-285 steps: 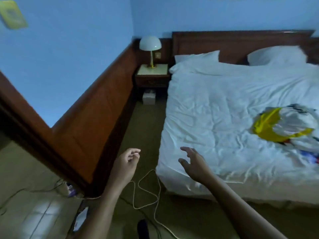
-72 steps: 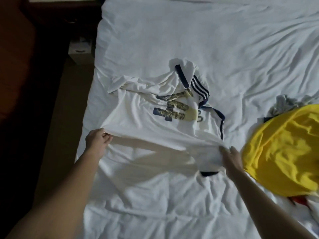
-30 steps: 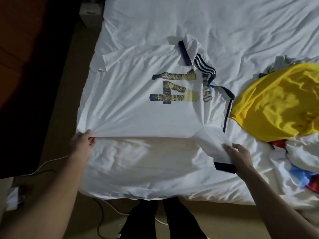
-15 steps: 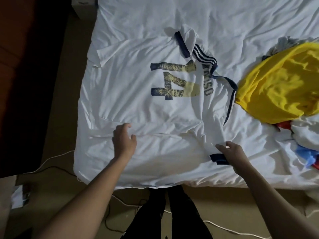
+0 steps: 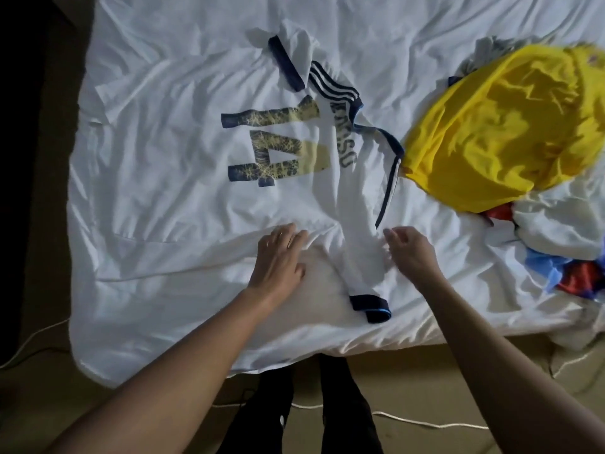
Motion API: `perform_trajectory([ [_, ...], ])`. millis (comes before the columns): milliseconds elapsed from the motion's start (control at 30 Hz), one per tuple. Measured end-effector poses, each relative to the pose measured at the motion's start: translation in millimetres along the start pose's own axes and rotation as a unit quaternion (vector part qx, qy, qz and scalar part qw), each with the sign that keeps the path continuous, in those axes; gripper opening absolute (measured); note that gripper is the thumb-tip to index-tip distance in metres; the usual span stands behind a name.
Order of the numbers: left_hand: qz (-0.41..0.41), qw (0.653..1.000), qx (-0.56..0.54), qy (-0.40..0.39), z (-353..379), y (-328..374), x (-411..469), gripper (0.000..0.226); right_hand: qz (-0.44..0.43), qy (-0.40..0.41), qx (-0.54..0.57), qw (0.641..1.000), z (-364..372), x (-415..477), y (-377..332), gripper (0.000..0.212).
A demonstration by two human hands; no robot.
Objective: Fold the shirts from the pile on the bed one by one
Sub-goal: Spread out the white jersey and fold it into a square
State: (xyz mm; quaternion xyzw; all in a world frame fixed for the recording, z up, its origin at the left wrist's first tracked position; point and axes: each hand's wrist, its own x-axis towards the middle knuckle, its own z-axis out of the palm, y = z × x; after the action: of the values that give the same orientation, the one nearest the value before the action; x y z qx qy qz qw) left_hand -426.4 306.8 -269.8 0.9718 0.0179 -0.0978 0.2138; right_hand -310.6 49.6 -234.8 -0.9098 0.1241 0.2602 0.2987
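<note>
A white football shirt (image 5: 183, 158) with a dark number 14 and navy trim lies spread back-up on the bed. Its near sleeve (image 5: 366, 276), ending in a navy cuff, points toward the bed's front edge. My left hand (image 5: 278, 257) rests flat on the shirt's near side, fingers straight. My right hand (image 5: 409, 250) hovers just right of the sleeve with fingers loosely curled, holding nothing. The pile of shirts (image 5: 510, 132) sits at the right, a yellow one on top, with white, red and blue ones (image 5: 556, 257) below it.
The white bed sheet (image 5: 163, 322) ends at the front edge near my legs (image 5: 304, 404). A white cable (image 5: 425, 421) runs across the floor. Dark floor lies left of the bed.
My left hand slid right along the shirt's near side. My right hand let go of the navy cuff and moved up beside the sleeve. The camera came closer.
</note>
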Motion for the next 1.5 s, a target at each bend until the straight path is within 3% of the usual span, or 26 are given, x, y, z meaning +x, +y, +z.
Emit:
perform_trajectory([
  [233,0.004,0.998,0.008,0.068,26,21,35,0.033,-0.082,0.088,-0.005,0.993,-22,116,-74,0.055],
  [300,-0.025,0.995,-0.031,0.088,33,20,37,0.028,-0.082,0.073,-0.02,0.994,-27,145,-83,0.06],
  [400,-0.047,0.991,-0.072,0.101,36,21,37,0.03,-0.065,0.019,-0.015,0.998,-38,173,-76,0.037],
  [500,-0.041,0.984,-0.124,0.119,30,26,29,0.03,-0.03,0.058,0.044,0.997,-64,171,-53,0.026],
  [633,-0.059,0.989,-0.113,0.073,29,32,26,0.029,-0.008,0.014,-0.023,1.0,-80,159,0,0.03],
  [733,-0.07,0.993,-0.09,0.032,28,40,28,0.049,-0.039,0.025,-0.084,0.995,-74,159,12,0.045],
  [833,-0.042,0.996,-0.081,0.005,25,47,32,0.048,-0.119,0.079,-0.086,0.986,-69,159,-9,0.063],
  [967,-0.027,0.994,-0.098,-0.045,14,58,38,0.051,-0.236,0.078,-0.119,0.961,-52,173,-47,0.08],
  [1133,-0.053,0.974,-0.144,-0.164,-6,61,49,0.057,-0.277,0.055,-0.164,0.945,-39,204,-82,0.098],
  [1233,-0.075,0.977,-0.188,-0.073,-8,81,67,0.058,-0.31,0.051,-0.168,0.934,-38,221,-92,0.084],
  [1333,-0.086,0.986,-0.137,-0.026,16,107,83,0.063,-0.311,0.034,-0.107,0.944,-46,233,-107,0.037],
  [1433,-0.081,0.994,-0.05,-0.049,47,115,83,0.063,-0.198,0.065,-0.019,0.978,-66,258,-109,0.029],
  [1500,-0.09,0.993,-0.052,-0.058,56,114,77,0.062,-0.118,0.085,0.019,0.989,-80,273,-99,0.031],
])
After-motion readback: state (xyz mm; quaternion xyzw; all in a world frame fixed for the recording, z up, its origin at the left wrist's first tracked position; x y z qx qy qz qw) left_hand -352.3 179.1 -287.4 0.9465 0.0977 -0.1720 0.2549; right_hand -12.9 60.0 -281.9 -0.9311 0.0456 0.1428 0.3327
